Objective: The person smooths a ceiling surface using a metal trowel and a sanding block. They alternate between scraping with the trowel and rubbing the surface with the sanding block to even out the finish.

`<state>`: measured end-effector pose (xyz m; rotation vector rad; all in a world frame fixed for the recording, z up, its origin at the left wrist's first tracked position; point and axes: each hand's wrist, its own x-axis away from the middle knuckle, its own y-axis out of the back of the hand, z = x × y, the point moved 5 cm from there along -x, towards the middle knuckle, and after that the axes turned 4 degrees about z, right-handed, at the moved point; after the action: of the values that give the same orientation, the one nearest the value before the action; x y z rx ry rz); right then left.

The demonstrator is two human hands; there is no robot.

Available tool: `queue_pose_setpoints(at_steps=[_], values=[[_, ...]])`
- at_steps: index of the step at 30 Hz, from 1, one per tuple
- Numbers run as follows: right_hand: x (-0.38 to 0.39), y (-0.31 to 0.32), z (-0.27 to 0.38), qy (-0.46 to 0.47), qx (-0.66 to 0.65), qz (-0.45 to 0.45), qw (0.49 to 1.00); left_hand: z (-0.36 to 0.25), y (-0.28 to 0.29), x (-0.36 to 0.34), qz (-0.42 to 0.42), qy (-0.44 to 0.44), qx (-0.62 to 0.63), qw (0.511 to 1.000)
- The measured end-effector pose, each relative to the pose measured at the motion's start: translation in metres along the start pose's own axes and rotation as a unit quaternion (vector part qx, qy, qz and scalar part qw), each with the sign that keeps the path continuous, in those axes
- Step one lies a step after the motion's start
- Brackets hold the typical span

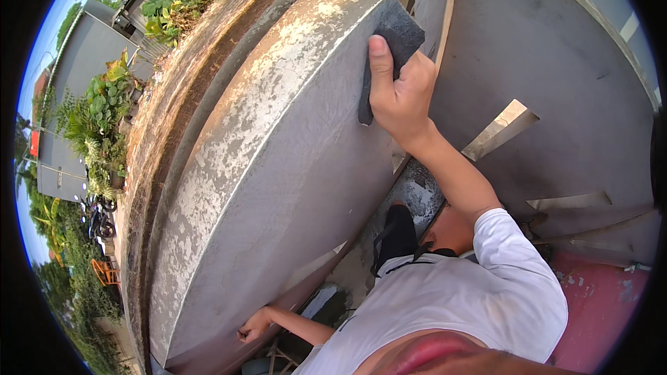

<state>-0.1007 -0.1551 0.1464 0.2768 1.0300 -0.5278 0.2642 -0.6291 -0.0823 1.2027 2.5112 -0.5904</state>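
Note:
My right hand (pixel 403 94) grips a dark grey sheet of sandpaper (pixel 401 31), thumb up along it. One lower flap of the sheet hangs down beside my hand, against a large grey panel (pixel 299 146). The panel's surface is smooth and matte, with a cut-out opening near the sheet's top. Lower down, my left hand (pixel 256 324) rests at the same panel, fingers curled in. What lies inside those fingers, if anything, is hidden.
A ledge with peeling paint (pixel 236 111) runs along the panel's outer edge. To the right stands another grey panel (pixel 549 76) with slot-like openings. A reddish painted surface (pixel 597 305) is at lower right. Plants (pixel 104 111) and a parked motorcycle (pixel 97 217) are beyond the ledge.

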Motion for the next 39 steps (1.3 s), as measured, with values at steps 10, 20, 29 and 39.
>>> queue_pose_setpoints(at_steps=[10, 20, 29, 39], values=[[-0.009, -0.010, -0.026, -0.023, -0.038, -0.127, 0.991, 0.015, 0.010, -0.004, -0.043, -0.015, -0.029, 0.999], [-0.060, 0.024, -0.108, -0.104, 0.110, -0.221, 0.964, 0.035, 0.018, -0.006, -0.063, -0.038, -0.023, 0.997], [0.055, -0.044, 0.104, 0.110, -0.017, 0.030, 0.993, 0.008, 0.013, 0.004, -0.076, -0.037, -0.075, 0.994], [-0.056, 0.004, -0.017, -0.029, 0.117, -0.166, 0.979, 0.010, 0.011, 0.013, -0.061, -0.017, -0.027, 0.998]])
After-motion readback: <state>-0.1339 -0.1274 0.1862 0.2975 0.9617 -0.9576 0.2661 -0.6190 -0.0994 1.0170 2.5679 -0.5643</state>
